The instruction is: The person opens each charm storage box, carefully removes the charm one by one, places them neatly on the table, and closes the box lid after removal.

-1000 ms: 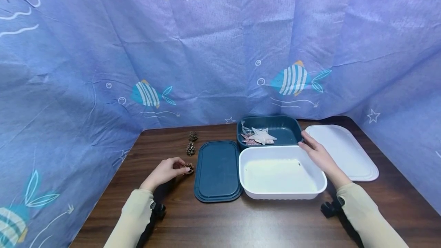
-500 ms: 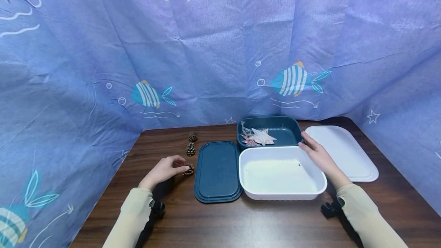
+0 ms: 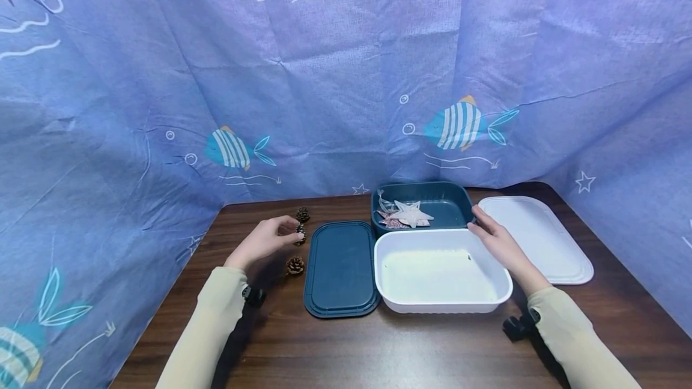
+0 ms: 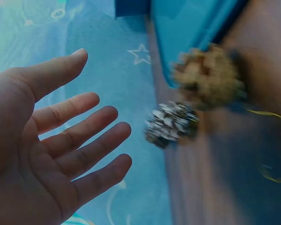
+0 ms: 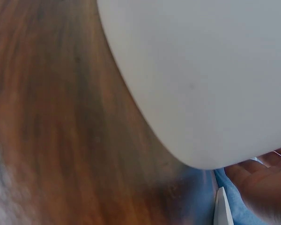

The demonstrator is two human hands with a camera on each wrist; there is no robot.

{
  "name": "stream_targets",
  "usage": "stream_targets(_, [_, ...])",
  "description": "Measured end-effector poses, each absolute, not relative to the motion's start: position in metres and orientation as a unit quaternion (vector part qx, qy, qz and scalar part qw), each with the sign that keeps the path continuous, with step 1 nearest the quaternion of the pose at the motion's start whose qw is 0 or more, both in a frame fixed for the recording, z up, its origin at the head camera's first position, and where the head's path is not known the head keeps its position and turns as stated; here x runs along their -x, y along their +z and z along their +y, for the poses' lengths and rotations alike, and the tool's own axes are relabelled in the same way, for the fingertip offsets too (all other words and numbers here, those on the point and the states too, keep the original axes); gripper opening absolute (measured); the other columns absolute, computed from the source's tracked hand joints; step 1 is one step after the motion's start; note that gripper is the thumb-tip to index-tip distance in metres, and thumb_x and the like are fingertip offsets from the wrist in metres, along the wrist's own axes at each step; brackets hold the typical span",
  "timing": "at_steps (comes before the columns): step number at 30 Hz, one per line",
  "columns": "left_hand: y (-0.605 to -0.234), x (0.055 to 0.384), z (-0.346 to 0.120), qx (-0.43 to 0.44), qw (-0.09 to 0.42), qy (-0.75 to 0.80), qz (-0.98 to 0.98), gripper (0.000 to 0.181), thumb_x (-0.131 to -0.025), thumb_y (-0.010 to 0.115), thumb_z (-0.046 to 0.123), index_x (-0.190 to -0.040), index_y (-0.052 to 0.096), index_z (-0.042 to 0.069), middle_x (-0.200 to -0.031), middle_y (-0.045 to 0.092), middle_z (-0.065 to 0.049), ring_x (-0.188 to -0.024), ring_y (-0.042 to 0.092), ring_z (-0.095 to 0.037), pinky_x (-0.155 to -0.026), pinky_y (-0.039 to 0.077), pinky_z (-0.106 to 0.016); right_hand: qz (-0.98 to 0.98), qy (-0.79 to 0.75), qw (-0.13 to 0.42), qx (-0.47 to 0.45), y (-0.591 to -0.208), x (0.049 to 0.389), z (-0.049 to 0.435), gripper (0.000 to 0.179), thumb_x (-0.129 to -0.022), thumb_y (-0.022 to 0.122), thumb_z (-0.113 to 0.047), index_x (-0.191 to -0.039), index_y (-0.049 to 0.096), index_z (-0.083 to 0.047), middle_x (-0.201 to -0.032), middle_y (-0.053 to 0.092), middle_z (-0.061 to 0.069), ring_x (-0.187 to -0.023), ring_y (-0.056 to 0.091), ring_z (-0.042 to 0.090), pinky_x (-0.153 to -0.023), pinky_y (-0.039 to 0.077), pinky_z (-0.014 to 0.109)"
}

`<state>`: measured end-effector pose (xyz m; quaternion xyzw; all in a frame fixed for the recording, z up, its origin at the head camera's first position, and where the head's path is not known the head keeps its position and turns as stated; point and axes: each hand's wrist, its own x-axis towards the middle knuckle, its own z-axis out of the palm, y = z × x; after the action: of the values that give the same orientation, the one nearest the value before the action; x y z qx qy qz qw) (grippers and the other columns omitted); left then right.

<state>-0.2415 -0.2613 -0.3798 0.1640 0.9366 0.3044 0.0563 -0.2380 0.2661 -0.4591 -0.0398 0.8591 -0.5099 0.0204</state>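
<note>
My left hand (image 3: 265, 240) hovers over the left side of the table, thumb and fingers apart with nothing between them. In the head view its fingertips overlap the middle pine cone (image 3: 301, 236). Nearer me lies a brown pine cone (image 3: 295, 265), and a third pine cone (image 3: 303, 214) sits farther back. The left wrist view shows the spread fingers (image 4: 96, 154) beside a white-tipped pine cone (image 4: 171, 124) and a blurred brown one. Relaxed and fairly straight, my right hand (image 3: 500, 245) rests along the right end of the white box (image 3: 443, 307), fingertips at its far corner.
A dark blue lid (image 3: 343, 269) lies between the pine cones and the white box. Behind that box stands a dark blue box (image 3: 451, 214) holding a white star ornament (image 3: 412, 214) and reddish pieces. A white lid (image 3: 540, 239) lies at the right. A fish-print cloth (image 3: 335, 77) hangs behind.
My left hand has left the nearest pine cone, which stays on the table, and moved away from me toward the middle one. The right hand has stayed in place.
</note>
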Motion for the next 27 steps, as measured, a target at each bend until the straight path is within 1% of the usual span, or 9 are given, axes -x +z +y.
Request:
stream_targets(3, [-0.369, 0.25, -0.252, -0.174, 0.047, 0.305, 0.935, 0.049, -0.097, 0.066, 0.043, -0.133, 0.062, 0.011, -0.131, 0.063, -0.015, -0.113, 0.063, -0.029, -0.092, 0.052, -0.049, 0.859, -0.51, 0.018, 0.043, -0.459, 0.238, 0.266, 0.071, -0.109, 0.044, -0.039, -0.161, 0.012, -0.003, -0.166, 0.006, 0.019, -0.152, 0.004, 0.041, -0.119, 0.011, 0.061])
stream_targets(7, [-0.357, 0.262, -0.237, -0.184, 0.041, 0.307, 0.933, 0.047, -0.098, 0.065, 0.044, -0.134, 0.062, 0.015, -0.131, 0.063, -0.01, -0.111, 0.063, -0.026, -0.089, 0.054, -0.047, 0.859, -0.51, 0.018, 0.044, -0.459, 0.239, 0.266, 0.071, -0.109, 0.044, -0.039, -0.16, 0.013, -0.002, -0.166, 0.006, 0.019, -0.152, 0.004, 0.041, -0.12, 0.011, 0.06])
stream_targets(12, [-0.34, 0.278, -0.213, -0.197, 0.032, 0.321, 0.926, 0.046, -0.098, 0.065, 0.043, -0.136, 0.061, 0.016, -0.131, 0.062, -0.006, -0.113, 0.062, -0.024, -0.092, 0.052, -0.047, 0.86, -0.509, 0.02, 0.04, -0.46, 0.238, 0.266, 0.071, -0.109, 0.044, -0.039, -0.161, 0.012, -0.003, -0.166, 0.006, 0.018, -0.152, 0.004, 0.041, -0.12, 0.011, 0.06])
stream_targets(17, [-0.323, 0.291, -0.185, -0.198, 0.029, 0.337, 0.92, 0.045, -0.098, 0.066, 0.041, -0.135, 0.061, 0.017, -0.131, 0.062, -0.008, -0.115, 0.061, -0.027, -0.093, 0.052, -0.048, 0.86, -0.508, 0.022, 0.038, -0.458, 0.238, 0.266, 0.071, -0.109, 0.043, -0.04, -0.161, 0.012, -0.004, -0.167, 0.005, 0.017, -0.152, 0.004, 0.04, -0.119, 0.011, 0.061])
stream_targets(22, [-0.311, 0.304, -0.159, -0.197, 0.033, 0.354, 0.913, 0.047, -0.097, 0.067, 0.041, -0.136, 0.06, 0.015, -0.135, 0.06, -0.012, -0.12, 0.058, -0.029, -0.096, 0.05, -0.048, 0.861, -0.507, 0.02, 0.04, -0.457, 0.237, 0.267, 0.073, -0.108, 0.044, -0.043, -0.161, 0.012, -0.005, -0.167, 0.005, 0.017, -0.152, 0.004, 0.04, -0.119, 0.012, 0.061])
stream_targets(25, [-0.307, 0.313, -0.145, -0.195, 0.029, 0.364, 0.91, 0.046, -0.097, 0.067, 0.039, -0.136, 0.061, 0.014, -0.135, 0.06, -0.012, -0.122, 0.057, -0.029, -0.099, 0.049, -0.049, 0.86, -0.508, 0.02, 0.041, -0.458, 0.236, 0.266, 0.072, -0.108, 0.044, -0.041, -0.161, 0.012, -0.004, -0.167, 0.005, 0.018, -0.152, 0.004, 0.04, -0.119, 0.011, 0.061])
stream_targets(27, [-0.305, 0.318, -0.137, -0.192, 0.026, 0.372, 0.908, 0.045, -0.097, 0.067, 0.038, -0.136, 0.061, 0.014, -0.134, 0.061, -0.01, -0.122, 0.057, -0.028, -0.1, 0.048, -0.049, 0.859, -0.509, 0.019, 0.043, -0.458, 0.236, 0.266, 0.072, -0.108, 0.045, -0.039, -0.161, 0.012, -0.004, -0.166, 0.005, 0.018, -0.152, 0.004, 0.041, -0.119, 0.011, 0.061])
